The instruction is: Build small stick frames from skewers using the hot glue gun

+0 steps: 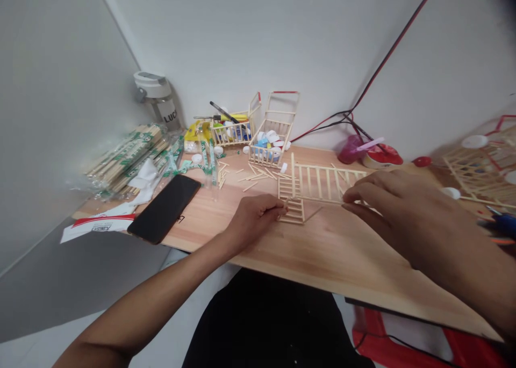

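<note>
My right hand (391,207) pinches the right end of a ladder-like panel of wooden sticks (322,182), held above the table. My left hand (256,217) has its thumb and fingers closed at the left edge of a smaller stick grid (296,213), partly behind the raised panel. The panel's lower left corner comes close to my left fingertips; whether they touch is unclear. Loose short sticks (260,174) lie scattered beyond my left hand. Behind them stand two little stick carts, one (266,153) filled with blue and white pieces, the other (229,134) with pens across it.
A black phone (165,209) and bagged chopsticks (124,156) lie left, near a bottle (157,99). A red-and-white tub (382,157) and purple cup (350,149) stand at the back right. Another stick structure (479,169) is far right. Cables (387,51) run down the wall.
</note>
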### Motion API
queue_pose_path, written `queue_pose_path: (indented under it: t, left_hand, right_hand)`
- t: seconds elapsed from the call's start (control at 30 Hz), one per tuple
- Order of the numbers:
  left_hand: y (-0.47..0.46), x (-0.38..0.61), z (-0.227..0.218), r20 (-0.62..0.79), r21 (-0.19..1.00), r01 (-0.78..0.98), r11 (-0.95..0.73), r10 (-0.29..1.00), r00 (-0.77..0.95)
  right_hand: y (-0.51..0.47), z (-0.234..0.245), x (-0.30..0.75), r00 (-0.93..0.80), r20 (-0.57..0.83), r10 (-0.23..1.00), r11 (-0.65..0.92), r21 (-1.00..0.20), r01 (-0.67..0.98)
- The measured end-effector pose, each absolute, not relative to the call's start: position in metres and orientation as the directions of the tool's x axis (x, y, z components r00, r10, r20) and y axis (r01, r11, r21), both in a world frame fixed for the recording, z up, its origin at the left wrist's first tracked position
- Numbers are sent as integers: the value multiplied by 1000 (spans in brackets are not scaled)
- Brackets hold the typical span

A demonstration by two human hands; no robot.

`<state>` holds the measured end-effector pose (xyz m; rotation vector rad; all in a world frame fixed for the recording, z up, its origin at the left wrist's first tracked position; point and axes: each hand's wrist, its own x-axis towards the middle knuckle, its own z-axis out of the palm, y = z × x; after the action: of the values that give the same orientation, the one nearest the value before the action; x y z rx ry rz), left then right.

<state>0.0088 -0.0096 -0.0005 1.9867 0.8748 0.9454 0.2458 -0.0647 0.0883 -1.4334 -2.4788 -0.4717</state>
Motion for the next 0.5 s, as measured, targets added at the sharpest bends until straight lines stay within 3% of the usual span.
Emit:
queue_pose_path:
  t: [0.33,0.4,0.5]
  left_hand:
    - [-10,8,0,313,842,247,-479,808,500]
    - [-10,8,0,311,843,245,-478,806,504]
    - [-10,8,1,310,842,247,-479,805,506]
  right_hand:
    - [-64,86,251,-440,452,776,437,118,892]
    - [-67,90,254,-364,460,810,388,46,921]
    - [-69,100,261,-252,419,872,344,-159,925]
